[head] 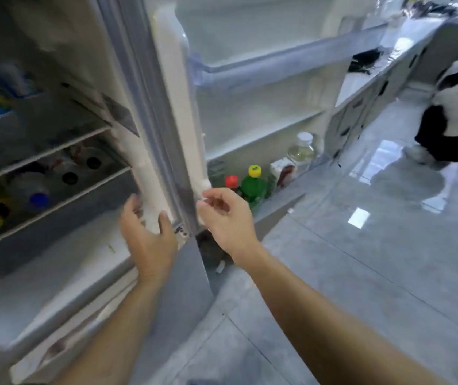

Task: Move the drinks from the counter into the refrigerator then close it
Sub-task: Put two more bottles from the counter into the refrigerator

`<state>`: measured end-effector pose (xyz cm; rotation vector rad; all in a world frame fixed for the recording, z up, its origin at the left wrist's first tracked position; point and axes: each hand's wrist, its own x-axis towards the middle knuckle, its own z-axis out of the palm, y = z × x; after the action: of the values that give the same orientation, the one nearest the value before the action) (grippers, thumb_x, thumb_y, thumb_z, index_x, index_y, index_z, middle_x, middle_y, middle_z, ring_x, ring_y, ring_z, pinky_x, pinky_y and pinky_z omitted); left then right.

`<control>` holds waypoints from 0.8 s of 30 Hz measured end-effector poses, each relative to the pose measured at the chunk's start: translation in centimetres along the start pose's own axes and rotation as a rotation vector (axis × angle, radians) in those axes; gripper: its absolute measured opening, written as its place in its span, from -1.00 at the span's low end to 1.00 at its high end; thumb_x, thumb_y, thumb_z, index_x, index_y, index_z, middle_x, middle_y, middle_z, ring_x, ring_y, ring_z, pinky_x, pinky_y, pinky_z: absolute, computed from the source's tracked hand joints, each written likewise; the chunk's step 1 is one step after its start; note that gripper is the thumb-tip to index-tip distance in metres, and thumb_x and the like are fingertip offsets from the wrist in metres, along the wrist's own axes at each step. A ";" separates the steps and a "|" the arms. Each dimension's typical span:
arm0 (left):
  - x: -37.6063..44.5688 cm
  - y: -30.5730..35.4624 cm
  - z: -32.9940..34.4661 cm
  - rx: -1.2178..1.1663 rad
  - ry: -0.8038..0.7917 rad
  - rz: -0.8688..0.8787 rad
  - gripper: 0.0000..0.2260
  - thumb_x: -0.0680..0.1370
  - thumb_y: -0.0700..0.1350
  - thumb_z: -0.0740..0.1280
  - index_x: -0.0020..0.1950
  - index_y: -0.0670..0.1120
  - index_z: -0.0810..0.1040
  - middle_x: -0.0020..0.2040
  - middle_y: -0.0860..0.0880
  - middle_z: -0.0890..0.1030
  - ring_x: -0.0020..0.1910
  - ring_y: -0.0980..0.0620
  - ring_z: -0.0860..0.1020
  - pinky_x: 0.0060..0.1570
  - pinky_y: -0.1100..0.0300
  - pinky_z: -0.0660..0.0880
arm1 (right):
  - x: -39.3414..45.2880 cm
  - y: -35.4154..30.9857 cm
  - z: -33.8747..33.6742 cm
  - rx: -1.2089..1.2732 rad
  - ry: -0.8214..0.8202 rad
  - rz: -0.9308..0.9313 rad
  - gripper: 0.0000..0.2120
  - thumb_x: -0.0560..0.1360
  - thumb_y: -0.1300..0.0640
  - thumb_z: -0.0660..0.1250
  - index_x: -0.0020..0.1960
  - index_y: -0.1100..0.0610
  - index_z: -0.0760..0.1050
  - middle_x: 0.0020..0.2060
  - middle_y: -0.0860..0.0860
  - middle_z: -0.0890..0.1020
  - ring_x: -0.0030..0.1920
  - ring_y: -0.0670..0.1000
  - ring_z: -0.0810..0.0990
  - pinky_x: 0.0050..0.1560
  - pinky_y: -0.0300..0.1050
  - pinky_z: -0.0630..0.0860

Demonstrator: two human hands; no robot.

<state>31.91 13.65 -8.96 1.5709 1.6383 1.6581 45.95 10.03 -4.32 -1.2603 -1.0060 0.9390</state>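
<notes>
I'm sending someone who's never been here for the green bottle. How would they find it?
Start at the open refrigerator door and look down to its lowest door shelf. In the row of drinks there, the green bottle stands between a red-capped bottle and a carton. It alone has a green body and yellow cap.

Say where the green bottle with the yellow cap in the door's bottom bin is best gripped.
Take the green bottle by its neck just under the yellow cap, coming from above. It stands upright with the bin wall hiding its lower body and a red-capped bottle close beside it.
</notes>
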 end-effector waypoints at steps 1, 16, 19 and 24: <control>-2.0 0.4 1.1 -0.007 -0.056 0.000 -0.48 0.51 -0.12 0.33 0.44 -0.20 0.32 0.29 -0.15 0.43 0.21 -0.15 0.47 0.23 -0.17 0.45 | -1.0 0.8 -2.8 -0.001 0.061 0.034 -0.89 0.51 0.24 0.43 0.00 0.10 0.58 -0.28 -0.08 0.59 -0.28 -0.18 0.54 -0.13 -0.11 0.56; -19.1 -1.1 14.6 0.026 -1.082 -0.661 -0.60 0.58 -0.25 0.34 0.40 -0.15 0.38 0.14 -0.22 0.54 -0.03 -0.05 0.53 -0.20 0.12 0.50 | -13.7 11.9 -30.5 -0.034 0.761 0.577 -0.85 0.54 0.14 0.39 0.10 0.10 0.55 -0.11 0.05 0.63 -0.20 -0.01 0.59 -0.16 -0.07 0.58; -20.5 -3.7 16.2 0.139 -1.187 -0.731 -0.60 0.59 -0.20 0.35 0.41 -0.14 0.39 0.18 -0.21 0.51 0.09 -0.15 0.54 -0.12 0.10 0.51 | -16.5 13.9 -33.4 -0.046 0.836 0.693 -0.81 0.53 0.10 0.39 0.13 0.11 0.55 -0.07 0.05 0.62 -0.16 0.01 0.60 -0.17 -0.08 0.58; -21.5 -7.4 17.0 0.423 -1.326 -0.793 -0.59 0.58 -0.14 0.37 0.40 -0.15 0.40 0.10 -0.20 0.53 -0.01 -0.13 0.52 -0.03 0.03 0.51 | -21.3 17.2 -36.1 -0.039 0.954 0.900 -0.79 0.54 0.11 0.38 0.15 0.12 0.52 0.01 0.08 0.61 -0.09 0.04 0.60 -0.09 -0.01 0.61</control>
<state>50.06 6.33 -29.57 1.3126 1.4353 -0.2127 73.86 -19.42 -24.43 -1.9507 0.3418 0.7816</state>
